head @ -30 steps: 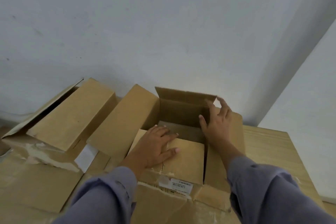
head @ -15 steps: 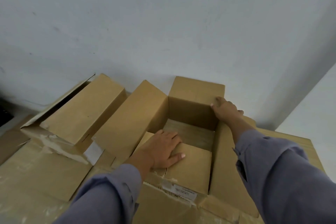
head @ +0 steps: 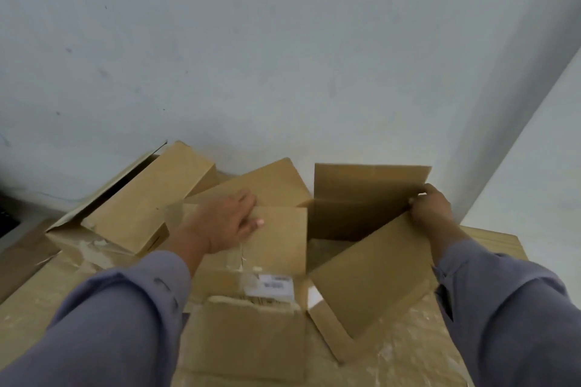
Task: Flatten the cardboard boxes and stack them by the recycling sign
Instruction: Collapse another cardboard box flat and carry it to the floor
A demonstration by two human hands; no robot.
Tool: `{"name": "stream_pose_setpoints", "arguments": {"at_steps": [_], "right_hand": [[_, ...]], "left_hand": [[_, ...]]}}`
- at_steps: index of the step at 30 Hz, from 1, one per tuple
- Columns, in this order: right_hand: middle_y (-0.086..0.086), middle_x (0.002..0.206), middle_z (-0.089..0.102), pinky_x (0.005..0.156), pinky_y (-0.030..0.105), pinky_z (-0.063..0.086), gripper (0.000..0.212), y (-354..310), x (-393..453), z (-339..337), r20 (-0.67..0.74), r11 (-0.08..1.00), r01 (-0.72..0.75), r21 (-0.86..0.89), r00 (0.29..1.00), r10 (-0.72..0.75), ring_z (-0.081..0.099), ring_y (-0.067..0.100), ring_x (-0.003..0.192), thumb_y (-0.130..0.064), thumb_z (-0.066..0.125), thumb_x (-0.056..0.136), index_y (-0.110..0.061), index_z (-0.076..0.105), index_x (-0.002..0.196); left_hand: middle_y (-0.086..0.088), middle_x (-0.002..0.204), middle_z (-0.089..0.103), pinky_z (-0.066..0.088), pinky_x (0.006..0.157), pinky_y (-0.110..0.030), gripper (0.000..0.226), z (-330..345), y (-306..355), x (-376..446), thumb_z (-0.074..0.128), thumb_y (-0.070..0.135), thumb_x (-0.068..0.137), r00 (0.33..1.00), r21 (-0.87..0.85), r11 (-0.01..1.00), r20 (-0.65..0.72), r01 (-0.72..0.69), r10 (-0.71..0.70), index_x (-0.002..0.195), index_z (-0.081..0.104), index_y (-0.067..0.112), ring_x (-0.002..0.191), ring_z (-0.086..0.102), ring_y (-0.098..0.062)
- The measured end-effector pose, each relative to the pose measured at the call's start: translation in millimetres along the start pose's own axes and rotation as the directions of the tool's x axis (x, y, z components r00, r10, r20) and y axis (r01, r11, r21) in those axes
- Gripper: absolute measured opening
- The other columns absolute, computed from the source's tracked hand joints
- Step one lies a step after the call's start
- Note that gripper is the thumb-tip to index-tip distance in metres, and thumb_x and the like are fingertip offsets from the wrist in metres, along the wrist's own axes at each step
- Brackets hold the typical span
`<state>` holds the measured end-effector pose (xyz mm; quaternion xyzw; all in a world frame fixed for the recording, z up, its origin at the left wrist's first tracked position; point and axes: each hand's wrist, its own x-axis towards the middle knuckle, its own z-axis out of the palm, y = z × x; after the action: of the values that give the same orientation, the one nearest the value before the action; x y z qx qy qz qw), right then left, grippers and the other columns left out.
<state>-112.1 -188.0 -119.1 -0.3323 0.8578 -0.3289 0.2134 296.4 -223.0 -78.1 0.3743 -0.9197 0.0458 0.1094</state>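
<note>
An open brown cardboard box (head: 361, 198) with a white label (head: 272, 286) stands in front of me, its far flap upright. My left hand (head: 224, 223) lies flat on the near-left flap, fingers spread and curled over the flap's far edge. My right hand (head: 432, 209) grips the far right corner, where the right flap (head: 374, 273) meets the back wall. The right flap slants outward. Another cardboard box (head: 147, 204) lies tilted to the left, one flap open. No recycling sign is visible.
Flat cardboard sheets (head: 41, 298) with torn tape marks cover the surface under the boxes. A pale wall (head: 283, 56) rises right behind them, with a corner at the right. A light wooden surface (head: 493, 242) shows at the right.
My right hand has slid right along the back wall to the far right corner, and the right flap has swung outward. My left hand has moved farther along the near flap. The camera has shifted.
</note>
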Motion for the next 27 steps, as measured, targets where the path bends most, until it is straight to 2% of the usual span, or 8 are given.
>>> {"name": "stream_pose_setpoints", "arguments": {"at_steps": [3,7,9,14,16,21,24,27], "right_hand": [[0.021,0.119,0.061,0.101,0.052,0.041,0.029,13,-8,-10,-0.066,0.999,-0.046,-0.02,0.997,0.045,0.055,0.042,0.112,-0.014,0.05,0.095,-0.013,0.058,0.123],[0.011,0.105,0.068,0.089,0.041,0.048,0.022,29,-26,-20,-0.066,0.999,-0.031,0.028,0.997,0.033,0.059,0.034,0.097,-0.008,0.053,0.089,-0.023,0.066,0.083],[0.012,0.112,0.068,0.087,0.036,0.047,0.02,33,-32,-27,-0.06,0.996,-0.027,0.082,0.998,0.032,0.059,0.032,0.098,-0.007,0.053,0.09,-0.017,0.068,0.081],[0.015,0.108,0.07,0.065,0.032,0.041,0.042,39,-47,-43,0.213,0.744,-0.341,0.575,0.94,0.266,0.057,0.023,0.078,-0.044,0.046,0.086,-0.01,0.069,0.094],[0.011,0.097,0.067,0.067,0.033,0.041,0.057,43,-53,-51,0.31,0.754,-0.415,0.509,0.906,0.289,0.057,0.026,0.084,-0.061,0.057,0.076,-0.01,0.069,0.099],[0.012,0.076,0.057,0.06,0.031,0.047,0.028,60,-63,-73,0.456,0.773,-0.528,0.351,0.818,0.352,0.055,0.027,0.061,-0.025,0.076,0.071,-0.011,0.06,0.091],[0.007,0.048,0.055,0.039,0.022,0.049,0.024,61,-74,-76,0.459,0.675,-0.589,0.443,0.796,0.394,0.056,0.018,0.037,-0.012,0.076,0.071,-0.007,0.053,0.077],[0.011,0.072,0.066,0.051,0.033,0.06,0.024,57,-96,-68,0.438,0.409,-0.555,0.724,0.829,0.349,0.068,0.022,0.056,-0.027,0.07,0.084,-0.007,0.058,0.086]], "left_hand": [[-0.011,0.094,0.056,0.028,0.052,-0.028,0.07,-6,-20,-3,0.019,0.066,0.083,0.984,0.037,0.985,-0.064,0.167,-0.165,0.097,0.051,0.006,0.069,0.049,-0.025],[-0.022,0.106,0.055,0.049,0.063,-0.043,0.074,2,-30,1,0.023,0.059,0.086,0.961,0.172,0.946,-0.084,0.273,-0.262,0.105,0.056,-0.004,0.088,0.052,-0.037],[-0.025,0.106,0.053,0.05,0.068,-0.046,0.074,5,-29,1,0.024,0.058,0.086,0.955,0.194,0.935,-0.068,0.296,-0.288,0.105,0.057,-0.005,0.089,0.05,-0.039],[-0.016,0.114,0.043,0.045,0.067,-0.036,0.068,6,-26,4,0.035,0.066,0.079,0.953,0.097,0.948,-0.034,0.302,-0.3,0.101,0.051,0.004,0.085,0.055,-0.034],[-0.011,0.116,0.042,0.046,0.068,-0.035,0.074,9,-22,4,0.049,0.073,0.076,0.956,0.108,0.952,0.032,0.287,-0.292,0.109,0.046,0.006,0.088,0.056,-0.03],[0.003,0.103,0.06,0.043,0.069,-0.033,0.088,9,-27,5,0.056,0.084,0.058,0.957,0.023,0.961,0.088,0.277,-0.278,0.118,0.038,0.023,0.092,0.062,-0.023],[0.003,0.101,0.062,0.042,0.068,-0.029,0.075,-4,-25,11,0.065,0.075,0.064,0.964,-0.019,0.972,0.138,0.233,-0.228,0.116,0.048,0.024,0.094,0.062,-0.022],[0.001,0.086,0.066,0.038,0.06,-0.028,0.06,-20,-22,18,0.062,0.073,0.069,0.99,0.012,0.992,0.065,0.125,-0.125,0.097,0.06,0.02,0.084,0.063,-0.021]]}}
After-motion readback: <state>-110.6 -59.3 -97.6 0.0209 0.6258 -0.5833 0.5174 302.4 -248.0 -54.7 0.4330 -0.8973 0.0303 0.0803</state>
